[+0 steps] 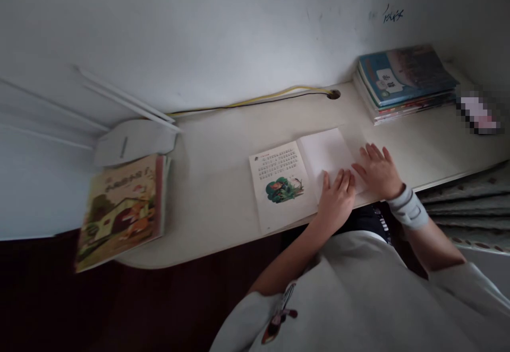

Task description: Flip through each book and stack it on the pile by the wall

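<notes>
An open book (279, 187) lies flat near the front edge of the desk, its left page printed with text and a coloured plant picture. A blank white sheet or page (324, 152) covers its right side. My left hand (338, 195) rests on the lower part of that white surface, fingers stretched out. Just to the right, my right hand (378, 171) lies with fingers spread at the white page's right edge; a light band is around its wrist. Whether the white surface is a loose sheet or a bound page I cannot tell.
A stack of books (406, 83) stands at the back right, beside a blurred-out object (478, 110). Several picture books (119, 208) overhang the desk's left end, near a white device (135, 142). Yellow and black cables (255, 99) run along the wall into a hole (333, 94).
</notes>
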`<state>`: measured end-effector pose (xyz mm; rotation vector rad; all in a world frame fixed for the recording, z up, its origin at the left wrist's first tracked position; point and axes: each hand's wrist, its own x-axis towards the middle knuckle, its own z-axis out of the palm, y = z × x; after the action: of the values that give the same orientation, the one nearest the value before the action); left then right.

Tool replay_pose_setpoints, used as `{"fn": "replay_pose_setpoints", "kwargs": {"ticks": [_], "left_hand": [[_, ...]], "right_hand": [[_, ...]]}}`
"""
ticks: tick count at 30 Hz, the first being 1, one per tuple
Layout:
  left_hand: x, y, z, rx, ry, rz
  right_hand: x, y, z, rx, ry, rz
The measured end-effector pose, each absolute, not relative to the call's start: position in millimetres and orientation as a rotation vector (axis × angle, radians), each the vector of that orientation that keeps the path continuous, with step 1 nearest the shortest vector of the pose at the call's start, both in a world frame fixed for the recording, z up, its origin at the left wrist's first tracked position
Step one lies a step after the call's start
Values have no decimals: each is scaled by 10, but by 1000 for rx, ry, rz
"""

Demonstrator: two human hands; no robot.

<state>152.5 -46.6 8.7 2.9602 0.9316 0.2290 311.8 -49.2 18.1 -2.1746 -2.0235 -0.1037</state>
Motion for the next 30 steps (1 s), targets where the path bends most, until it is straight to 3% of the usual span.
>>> {"fn": "replay_pose_setpoints", "kwargs": {"ticks": [8, 30], "left_hand": [[1508, -450, 34, 2956, 908, 199], [1565, -407, 31, 3010, 795, 214]], "right_hand": [[3235, 431, 11, -2285, -1989, 82], [3264, 396, -54, -2182, -1893, 165]]}}
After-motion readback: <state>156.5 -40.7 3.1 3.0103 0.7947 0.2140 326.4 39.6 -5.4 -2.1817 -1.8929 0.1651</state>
